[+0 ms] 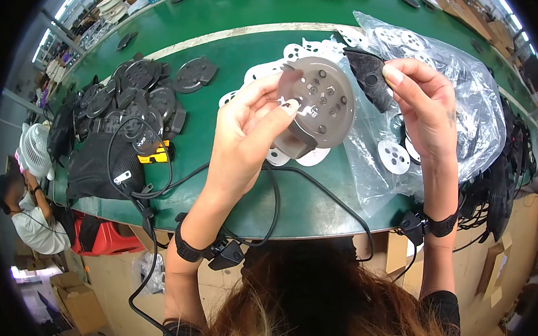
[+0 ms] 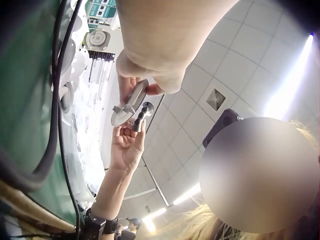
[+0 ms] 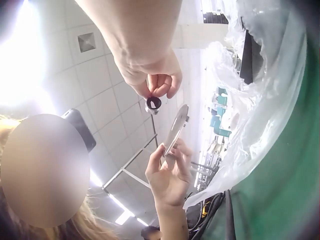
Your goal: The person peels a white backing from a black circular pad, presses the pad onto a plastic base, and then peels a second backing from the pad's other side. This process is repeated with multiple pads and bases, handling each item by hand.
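Observation:
My left hand (image 1: 241, 127) grips a round, translucent grey plastic cover (image 1: 327, 101) by its left side, thumb on the face. Holes and small posts mark that face, and a curved lip runs along its lower edge. To its right, my right hand (image 1: 427, 106) pinches a dark, wedge-shaped piece (image 1: 368, 82) between thumb and index finger. Seen from the left wrist, this piece (image 2: 142, 117) has round bumps and a shiny side, close beside the edge-on cover (image 2: 130, 105). What kind of part it is, I cannot tell. Both hands are raised above the green table (image 1: 218, 211).
A heap of dark round covers (image 1: 133, 94) lies on the left, by a black mesh pouch (image 1: 105, 165). White perforated discs (image 1: 394, 157) lie around and under a clear plastic bag (image 1: 465, 129). Black cables (image 1: 340, 199) cross the front edge. Another person (image 1: 35, 216) sits far left.

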`<state>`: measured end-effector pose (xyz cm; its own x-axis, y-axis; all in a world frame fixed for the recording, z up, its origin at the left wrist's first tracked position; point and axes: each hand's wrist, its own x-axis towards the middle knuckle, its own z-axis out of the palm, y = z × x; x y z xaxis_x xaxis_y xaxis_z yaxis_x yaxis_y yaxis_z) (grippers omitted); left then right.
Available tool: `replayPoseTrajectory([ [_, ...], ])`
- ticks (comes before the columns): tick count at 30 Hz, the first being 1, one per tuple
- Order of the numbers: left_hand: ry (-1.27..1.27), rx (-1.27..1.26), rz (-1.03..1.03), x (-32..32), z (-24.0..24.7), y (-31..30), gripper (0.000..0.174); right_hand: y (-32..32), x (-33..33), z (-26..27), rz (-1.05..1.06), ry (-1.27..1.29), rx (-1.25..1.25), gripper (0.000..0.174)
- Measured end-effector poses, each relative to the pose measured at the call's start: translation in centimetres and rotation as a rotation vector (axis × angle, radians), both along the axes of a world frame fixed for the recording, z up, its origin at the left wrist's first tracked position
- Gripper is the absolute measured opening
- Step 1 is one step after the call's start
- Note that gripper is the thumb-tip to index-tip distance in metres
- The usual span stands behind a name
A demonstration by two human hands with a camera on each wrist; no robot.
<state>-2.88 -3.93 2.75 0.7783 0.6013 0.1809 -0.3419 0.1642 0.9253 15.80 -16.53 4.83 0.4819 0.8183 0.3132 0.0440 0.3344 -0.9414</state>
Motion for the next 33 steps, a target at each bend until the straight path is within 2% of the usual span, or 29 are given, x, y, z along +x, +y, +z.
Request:
replayPoseTrajectory([
  [8, -0.036, -0.039, -0.041, 0.0, -0.2, 0.0, 0.044, 0.1, -0.6, 0.2, 0.056, -0.052, -0.084, 0.012],
  [13, -0.053, -0.021, -0.040, 0.2, -0.3, -0.3, 0.045, 0.2, -1.5, 0.4, 0.024, -0.183, -0.124, 0.011],
  [23, -0.027, -0.030, -0.037, 0.3, -0.8, -0.3, 0.040, 0.4, -1.8, -0.2, 0.011, -0.243, -0.129, 0.011],
  [25, -0.016, -0.027, -0.038, 0.3, -0.4, -0.3, 0.039, 0.5, -1.8, -0.4, -0.015, -0.361, -0.080, 0.011],
  [33, 0.030, -0.097, -0.083, 0.0, -0.1, -0.2, 0.034, 0.7, -2.3, -0.7, -0.045, -0.387, -0.082, 0.014],
])
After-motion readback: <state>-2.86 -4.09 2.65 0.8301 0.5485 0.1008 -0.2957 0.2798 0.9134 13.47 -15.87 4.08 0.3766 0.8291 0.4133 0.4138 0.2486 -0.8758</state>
